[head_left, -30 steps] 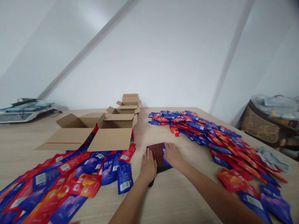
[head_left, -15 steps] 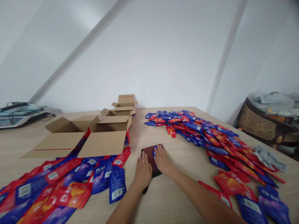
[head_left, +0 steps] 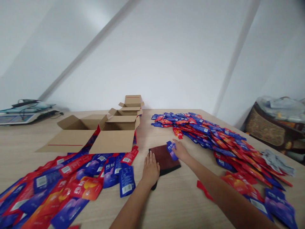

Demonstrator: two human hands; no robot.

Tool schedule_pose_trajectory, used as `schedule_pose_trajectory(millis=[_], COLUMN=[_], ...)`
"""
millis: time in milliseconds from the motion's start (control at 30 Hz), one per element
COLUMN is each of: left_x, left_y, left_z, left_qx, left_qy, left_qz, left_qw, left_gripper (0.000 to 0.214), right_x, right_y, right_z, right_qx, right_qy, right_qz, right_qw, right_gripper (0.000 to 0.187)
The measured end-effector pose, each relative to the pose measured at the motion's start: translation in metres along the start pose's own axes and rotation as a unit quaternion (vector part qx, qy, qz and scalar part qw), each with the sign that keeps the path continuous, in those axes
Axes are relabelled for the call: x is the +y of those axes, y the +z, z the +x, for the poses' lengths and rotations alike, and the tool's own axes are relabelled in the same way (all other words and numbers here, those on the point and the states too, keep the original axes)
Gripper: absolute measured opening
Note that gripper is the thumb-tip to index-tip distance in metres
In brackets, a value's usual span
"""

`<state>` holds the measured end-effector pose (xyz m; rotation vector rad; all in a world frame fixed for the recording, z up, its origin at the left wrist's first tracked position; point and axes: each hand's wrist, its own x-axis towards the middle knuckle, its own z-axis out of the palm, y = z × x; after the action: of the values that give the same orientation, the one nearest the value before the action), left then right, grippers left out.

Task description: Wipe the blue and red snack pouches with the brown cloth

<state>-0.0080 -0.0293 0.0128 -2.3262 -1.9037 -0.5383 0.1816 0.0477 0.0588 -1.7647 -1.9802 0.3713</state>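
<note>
A dark brown cloth (head_left: 164, 162) with black edging lies flat on the table at the centre. My left hand (head_left: 151, 169) rests flat on its left edge, fingers stretched out and holding nothing. Over the cloth's upper right corner, my right hand (head_left: 179, 150) pinches a small blue-and-purple pouch (head_left: 172, 149) by its edge; the pouch's printed front is partly covered by the fingers. To the left of my left hand, a blue pouch (head_left: 127, 181) with a barcode lies at the end of a spread of blue and red pouches (head_left: 88, 187).
Open cardboard boxes (head_left: 111, 141) stand left of centre, in a row reaching back. A long heap of red and blue pouches (head_left: 205, 133) covers the right side, with a grey glove (head_left: 277, 162) at its edge. A flat white device (head_left: 26, 117) sits far left.
My right hand has lifted off the cloth and moved right and up, now pinching the blue pouch it was covering. More of the cloth shows. My left hand stays on its left edge.
</note>
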Motion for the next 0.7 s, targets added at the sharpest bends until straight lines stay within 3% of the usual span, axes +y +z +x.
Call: schedule_pose_trajectory(millis=[133,233,433,533,700], left_x=[-0.001,-0.002,-0.003,-0.006,-0.01], left_y=[0.002,0.004,0.007,0.008,0.007], left_z=[-0.001,-0.001,-0.002,-0.002,0.003], left_qx=[-0.003,-0.005,0.013,0.014,0.033], left_qy=[-0.004,-0.01,-0.012,-0.009,-0.014], left_qz=[-0.024,-0.054,-0.022,-0.024,-0.073], left_qw=[1.0,0.998,1.0,1.0,0.997], left_gripper=[0.052,0.052,0.054,0.054,0.048], right_x=[-0.027,-0.019,0.042,0.059,0.063], right_y=[0.008,0.013,0.014,0.016,0.015], right_z=[0.029,0.05,0.073,0.085,0.113], right_qx=[-0.03,-0.01,0.048,0.053,0.013], right_qy=[-0.106,-0.057,0.056,0.066,0.038], right_qz=[0.173,0.077,-0.07,-0.113,-0.192], right_qw=[0.979,0.995,0.995,0.99,0.98], right_gripper=[0.053,0.049,0.046,0.049,0.043])
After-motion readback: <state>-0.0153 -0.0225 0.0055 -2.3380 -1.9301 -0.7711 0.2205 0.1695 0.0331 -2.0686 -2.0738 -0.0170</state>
